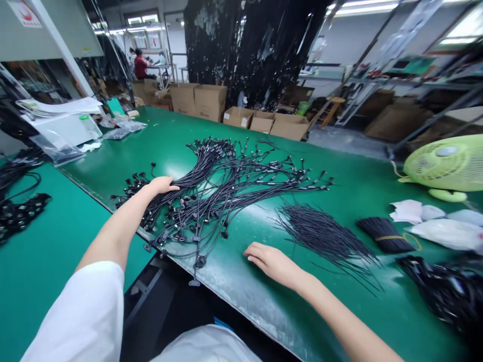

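Observation:
Black cables (234, 176) with small connectors at their ends lie in a tangled heap on the green tabletop. My left hand (164, 185) is closed over a bundle of them at the heap's left side, its fingers partly hidden by the cables. Near the table's front edge, my right hand (266, 259) is low over the surface, fingers extended and nothing in them. To its right lies a loose spread of thin black ties (320, 230). Beyond these sits a black bundle (385, 235) with a yellow band around it.
A yellow-green fan (445, 163) stands at the right, above white packets (447, 234). More black cables (445, 291) lie at the lower right and on the left table. Cardboard boxes (211, 102) line the far edge. A person in red (140, 65) sits in the background.

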`<move>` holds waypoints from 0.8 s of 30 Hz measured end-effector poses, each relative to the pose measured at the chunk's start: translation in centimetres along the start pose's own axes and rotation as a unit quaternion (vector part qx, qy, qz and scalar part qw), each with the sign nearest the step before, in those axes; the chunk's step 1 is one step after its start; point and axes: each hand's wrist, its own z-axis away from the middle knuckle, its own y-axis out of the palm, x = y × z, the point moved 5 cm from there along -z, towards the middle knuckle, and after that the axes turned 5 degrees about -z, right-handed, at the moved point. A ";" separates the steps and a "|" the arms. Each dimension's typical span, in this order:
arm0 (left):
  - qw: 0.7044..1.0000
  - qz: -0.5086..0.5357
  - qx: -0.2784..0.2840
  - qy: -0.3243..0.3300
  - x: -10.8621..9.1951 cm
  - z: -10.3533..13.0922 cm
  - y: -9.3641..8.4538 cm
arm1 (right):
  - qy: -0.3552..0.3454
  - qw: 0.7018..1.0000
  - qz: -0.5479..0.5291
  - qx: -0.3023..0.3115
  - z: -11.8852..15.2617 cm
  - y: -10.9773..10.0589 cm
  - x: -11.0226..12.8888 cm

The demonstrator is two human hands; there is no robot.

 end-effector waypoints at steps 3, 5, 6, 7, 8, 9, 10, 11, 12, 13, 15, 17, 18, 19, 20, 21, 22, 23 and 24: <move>0.997 -0.076 -0.016 0.003 -0.7 -0.2 -1.3 | 0.045 0.999 -0.010 0.015 1.0 0.4 -1.2; 0.993 -0.112 -0.048 0.004 -1.8 0.2 -2.7 | 0.057 0.998 -0.025 0.019 1.4 0.3 -1.7; 0.990 -0.124 -0.065 0.008 -2.6 0.6 -3.4 | 0.060 0.997 -0.031 0.020 1.5 0.3 -1.9; 0.988 -0.133 -0.078 0.016 -3.6 1.1 -3.8 | 0.062 0.997 -0.036 0.020 1.6 0.2 -1.9; 0.986 -0.140 -0.087 0.028 -4.8 1.7 -4.0 | 0.063 0.997 -0.040 0.019 1.5 0.2 -2.0; 0.985 -0.143 -0.089 0.044 -6.2 2.4 -3.8 | 0.062 0.997 -0.043 0.016 1.3 0.3 -1.9; 0.984 -0.143 -0.086 0.061 -7.6 3.2 -3.3 | 0.058 0.997 -0.045 0.013 1.0 0.3 -1.8; 0.984 -0.142 -0.077 0.076 -9.0 4.1 -2.5 | 0.053 0.997 -0.047 0.010 0.8 0.5 -1.6; 0.984 -0.138 -0.068 0.089 -10.3 5.0 -1.6 | 0.046 0.998 -0.049 0.007 0.5 0.6 -1.5; 0.984 -0.134 -0.060 0.097 -11.4 5.9 -0.6 | 0.037 0.998 -0.051 0.007 0.2 0.9 -1.3; 0.985 -0.120 -0.053 0.108 -12.9 7.6 0.8 | 0.017 0.998 -0.051 0.015 -0.2 1.3 -0.9; 0.987 -0.099 -0.051 0.117 -13.7 9.1 1.2 | -0.007 0.999 -0.045 0.027 -0.5 1.5 -0.7; 0.988 -0.085 -0.050 0.121 -14.0 9.8 1.1 | -0.019 0.999 -0.042 0.030 -0.6 1.5 -0.6; 0.989 -0.069 -0.047 0.125 -14.3 10.7 0.8 | -0.032 0.998 -0.039 0.024 -0.8 1.3 -0.3; 0.989 -0.058 -0.041 0.133 -14.8 11.6 0.4 | -0.041 0.998 -0.040 0.007 -1.1 0.9 -0.1; 0.989 -0.031 -0.025 0.143 -15.3 12.7 0.0 | -0.045 0.998 -0.045 -0.020 -1.6 0.3 0.3; 0.988 0.022 0.006 0.153 -16.0 14.0 -0.4 | -0.045 0.996 -0.054 -0.057 -2.2 -0.4 0.9; 0.982 0.094 0.044 0.160 -16.8 15.4 -0.7 | -0.042 0.992 -0.062 -0.097 -3.1 -1.1 1.5; 0.959 0.215 0.099 0.157 -17.6 16.9 -1.0 | -0.041 0.988 -0.065 -0.135 -4.1 -1.9 2.3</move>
